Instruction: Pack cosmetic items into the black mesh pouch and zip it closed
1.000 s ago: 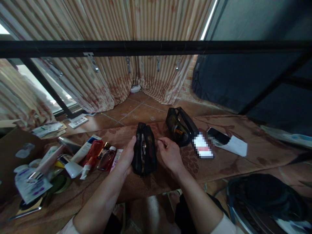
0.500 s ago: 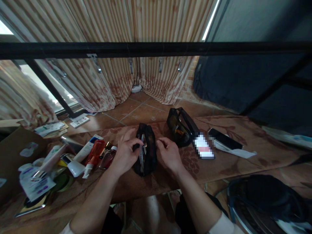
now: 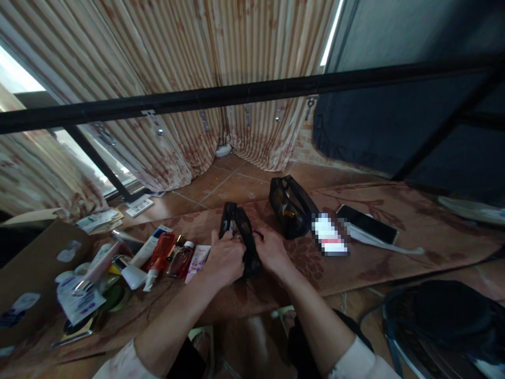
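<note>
Pouch (image 3: 251,250), black, rests on patterned cloth (image 3: 366,266). Left hand (image 3: 225,259) partly covers its opening; right hand (image 3: 272,252) meets its right side; whether either grip pinches cannot be told. Second pouch (image 3: 294,221) stands right of it, red bottle (image 3: 162,249) left.

At our left hand (image 3: 226,257) we see a sheer mesh pouch (image 3: 250,247); left of that hand, a glossy plastic pump bottle (image 3: 161,251); beneath, matt woven cloth (image 3: 347,273).

Can't read any text here tbh, the print on the white packet (image 3: 81,301), pink-and-white tube (image 3: 198,261) and cardboard box (image 3: 41,266) is just blur.
</note>
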Motion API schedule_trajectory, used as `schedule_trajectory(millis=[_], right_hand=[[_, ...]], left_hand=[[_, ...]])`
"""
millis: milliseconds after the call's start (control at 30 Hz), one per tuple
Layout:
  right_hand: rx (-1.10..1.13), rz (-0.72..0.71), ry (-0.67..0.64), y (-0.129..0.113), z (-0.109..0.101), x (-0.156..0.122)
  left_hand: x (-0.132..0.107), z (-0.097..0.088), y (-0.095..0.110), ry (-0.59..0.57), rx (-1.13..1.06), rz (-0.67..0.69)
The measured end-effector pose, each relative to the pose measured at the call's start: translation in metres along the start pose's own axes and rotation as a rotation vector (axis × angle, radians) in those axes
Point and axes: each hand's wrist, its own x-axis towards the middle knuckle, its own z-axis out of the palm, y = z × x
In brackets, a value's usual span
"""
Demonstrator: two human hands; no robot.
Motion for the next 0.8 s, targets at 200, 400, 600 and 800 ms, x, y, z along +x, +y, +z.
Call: schedule_trajectory(millis=[200,400,600,800], right_hand=[[0.013,0.023,-0.038,-0.001,0.001,0.000],[0.001,0.021,-0.058,-0.001,-0.005,-0.001],[0.003,0.011,-0.086,-0.002,-0.008,-0.005],[0.000,0.004,-0.084,-0.003,-0.009,-0.008]], left_hand=[[0.015,-0.001,0.016,-0.192,0.016,-0.266],[0.007,-0.020,0.021,-0.180,0.028,-0.361],[-0.005,-0.061,0.003,-0.040,-0.075,-0.344],[-0.027,-0.084,-0.008,0.068,-0.005,-0.328]])
